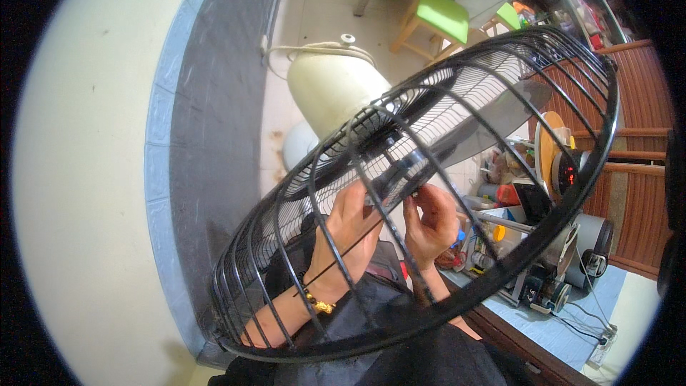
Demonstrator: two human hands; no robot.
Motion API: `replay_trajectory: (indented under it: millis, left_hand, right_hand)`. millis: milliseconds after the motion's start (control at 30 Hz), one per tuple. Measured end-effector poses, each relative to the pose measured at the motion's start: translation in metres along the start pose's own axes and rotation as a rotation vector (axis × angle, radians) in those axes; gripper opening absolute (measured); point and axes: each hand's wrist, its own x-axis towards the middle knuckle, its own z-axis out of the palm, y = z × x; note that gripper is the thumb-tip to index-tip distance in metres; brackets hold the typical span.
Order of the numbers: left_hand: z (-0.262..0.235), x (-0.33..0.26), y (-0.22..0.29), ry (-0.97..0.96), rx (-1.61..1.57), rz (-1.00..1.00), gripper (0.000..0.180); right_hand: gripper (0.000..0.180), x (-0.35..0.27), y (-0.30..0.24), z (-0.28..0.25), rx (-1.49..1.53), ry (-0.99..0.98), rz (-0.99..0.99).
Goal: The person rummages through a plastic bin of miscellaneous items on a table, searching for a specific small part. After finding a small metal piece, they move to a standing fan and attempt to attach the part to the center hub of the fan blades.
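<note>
- The black wire fan guard [457,172] fills most of the view, tilted, its round rim running from above right of the fingers down past both wrists; its ribs cross in front of both hands.
- The cream motor housing [332,86] of the fan sits above and to the left of the fingers, behind the guard, with a pale cord looped over its top.
- A grey fan blade [500,111] lies inside the guard, up and to the right of the fingers.
- The table [564,329] with a blue-grey top lies to the right of and below the fingers, crowded with bottles, small appliances and cables.
- A green-topped wooden stool [439,18] stands well above the fingers, on the pale floor.
- The left hand [350,232] reaches up inside the guard, a gold bracelet at its wrist; its fingers [357,197] are curled narrow just below the hub, touching it; what they grip I cannot tell.
- The right hand [432,225] is just beside the left, its fingers [421,197] pinched narrow on a small dark part at the hub [389,147].
</note>
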Motion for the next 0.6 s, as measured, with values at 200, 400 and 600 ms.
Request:
replay_trajectory:
  millis: [200,400,600]
  left_hand:
    - [0.001,-0.003,0.002,-0.050,-0.071,-0.130,0.030]
    - [0.000,-0.003,-0.001,-0.072,-0.026,-0.078,0.041]
    - [0.002,-0.003,0.002,-0.029,-0.122,-0.206,0.026]
  right_hand:
    - [0.027,0.000,-0.001,-0.004,0.072,-0.020,0.070]
    - [0.026,0.005,-0.004,-0.012,-0.225,-0.063,-0.092]
    - [0.028,0.004,-0.005,-0.010,-0.205,-0.046,-0.134]
